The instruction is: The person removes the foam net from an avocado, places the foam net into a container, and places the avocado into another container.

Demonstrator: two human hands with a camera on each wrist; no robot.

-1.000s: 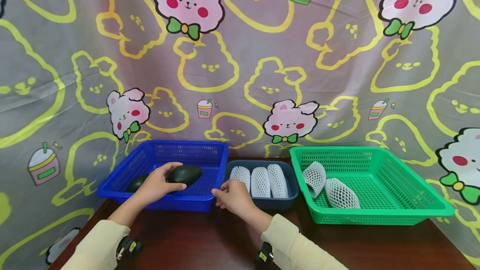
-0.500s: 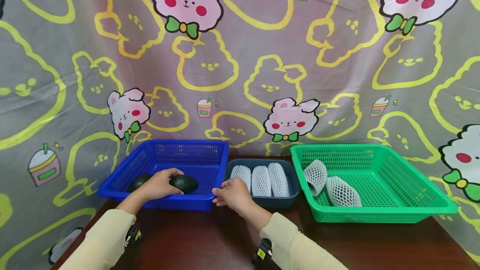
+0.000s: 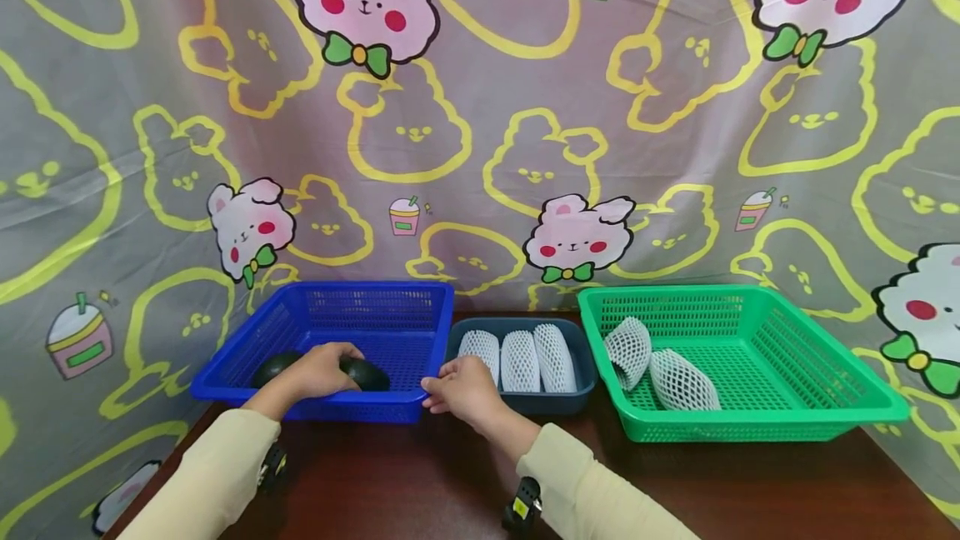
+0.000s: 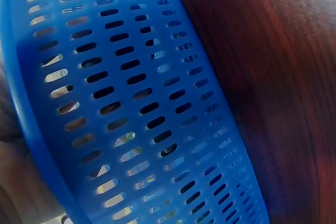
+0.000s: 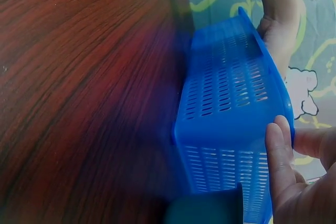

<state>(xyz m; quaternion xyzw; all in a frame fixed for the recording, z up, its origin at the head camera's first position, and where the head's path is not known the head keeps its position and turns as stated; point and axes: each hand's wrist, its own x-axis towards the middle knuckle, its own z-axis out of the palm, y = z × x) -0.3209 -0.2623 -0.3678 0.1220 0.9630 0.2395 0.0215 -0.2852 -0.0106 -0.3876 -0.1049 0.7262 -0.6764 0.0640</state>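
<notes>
My left hand reaches over the front rim of the blue plastic basket and grips a dark green avocado low inside it. Its thumb is hidden behind the rim. Another avocado lies to the left, partly behind the wrist. My right hand pinches the basket's front right corner between thumb and fingers, as the right wrist view shows with the hand at the rim. In the left wrist view, the slotted basket wall covers most of the left hand.
Right of the blue basket stands a small dark tray with 3 white foam net sleeves. Farther right, a green basket holds two netted items. All stand on a dark wooden table before a patterned cloth.
My left hand has lowered the avocado from above the front rim down into the blue basket. My right hand has stayed at the basket's corner.
</notes>
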